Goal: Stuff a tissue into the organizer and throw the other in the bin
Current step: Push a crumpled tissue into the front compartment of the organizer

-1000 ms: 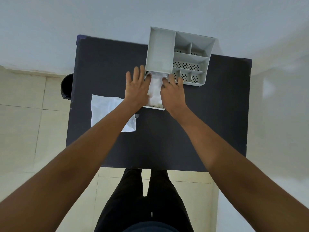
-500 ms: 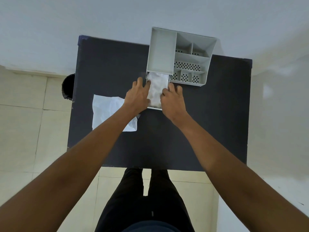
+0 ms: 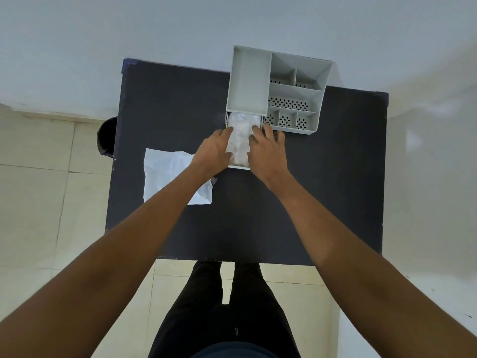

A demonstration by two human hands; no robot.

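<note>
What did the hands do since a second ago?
Both hands slid back toward the person along the drawer. The left hand, flat with fingers spread before, has curled up at the drawer's left side; the right hand stays at its right side. The tissue in the drawer shows more. The flat tissue, organizer and bin stayed put.

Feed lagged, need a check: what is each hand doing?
Left hand: fingers curled on the drawer's tissue.
Right hand: fingers curled on the same tissue.

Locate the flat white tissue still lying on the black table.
In the head view, the flat white tissue lies left of centre on the black table, partly under the left forearm, near the black bin.
</note>
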